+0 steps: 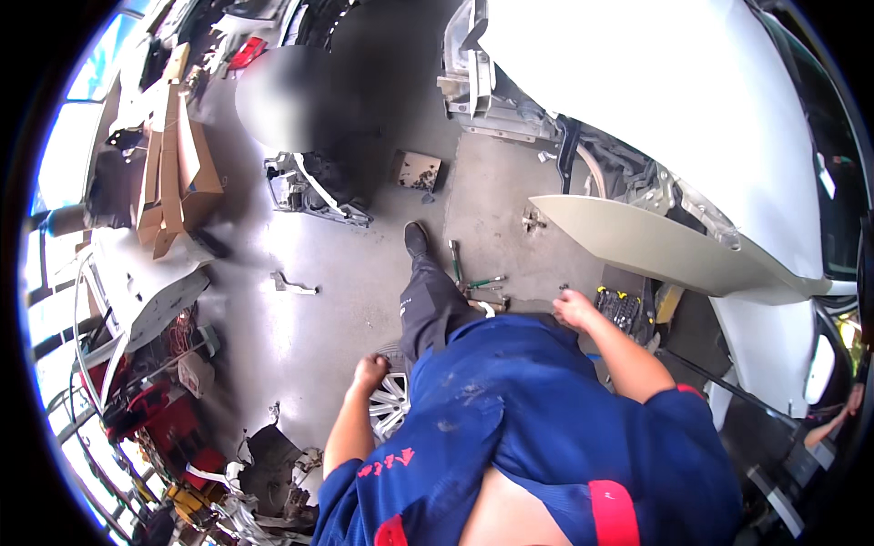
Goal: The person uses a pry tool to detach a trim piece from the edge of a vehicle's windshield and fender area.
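My left hand (370, 373) hangs at my left side with its fingers curled in. Nothing shows in it. Behind it on the floor is a wheel (390, 407) with light spokes, partly hidden by my clothing. Ahead on my right, my right hand (572, 310) is closed, and a small dark spot shows by its fingertips. Whether it holds that cannot be made out. Near this hand, on the floor, lies an opened tool case (619, 309) with yellow clips. A metal tool with green parts (485, 282) rests beside my leg.
At the right stands a white car (655, 73), its front stripped, with a beige fender panel (655, 241) jutting out. A removed headlight-like part (314, 187) and a small carton (418, 171) lie ahead. Large cardboard boxes (168, 173) and a white body panel (150, 282) are left.
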Demonstrator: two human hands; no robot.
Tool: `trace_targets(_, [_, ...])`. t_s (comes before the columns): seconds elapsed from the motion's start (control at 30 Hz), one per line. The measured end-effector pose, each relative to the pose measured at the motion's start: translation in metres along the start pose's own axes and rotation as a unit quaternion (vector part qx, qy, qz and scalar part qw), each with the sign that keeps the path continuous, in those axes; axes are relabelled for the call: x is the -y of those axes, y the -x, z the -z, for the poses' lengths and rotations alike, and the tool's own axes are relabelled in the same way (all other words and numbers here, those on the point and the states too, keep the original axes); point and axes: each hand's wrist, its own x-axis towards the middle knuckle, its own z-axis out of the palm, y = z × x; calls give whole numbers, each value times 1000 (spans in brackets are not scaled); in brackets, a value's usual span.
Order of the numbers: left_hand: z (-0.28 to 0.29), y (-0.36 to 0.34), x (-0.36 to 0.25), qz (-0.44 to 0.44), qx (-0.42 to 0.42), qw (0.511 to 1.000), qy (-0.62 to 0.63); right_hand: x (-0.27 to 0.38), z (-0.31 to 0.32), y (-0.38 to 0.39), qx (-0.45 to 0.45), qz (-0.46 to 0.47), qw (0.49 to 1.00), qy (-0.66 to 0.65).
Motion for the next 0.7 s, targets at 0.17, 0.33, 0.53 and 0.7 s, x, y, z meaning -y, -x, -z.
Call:
trace_targets(0.17, [191,-102,-34,-77,-84,993,42,259,-66,50,-54,269,954,122])
trace_targets(0.33, [333,-164,-174,-83,-145,976,139,376,-65,68,-2,345,938,-33])
trace_targets(0.53, [365,-192,-283,-113,-24,982,148,448,-26,41,18,280,957,-76])
trace_targets(0.7, [355,-211,-334,-105,19,994,26,482,38,-6,11,216,967,-132])
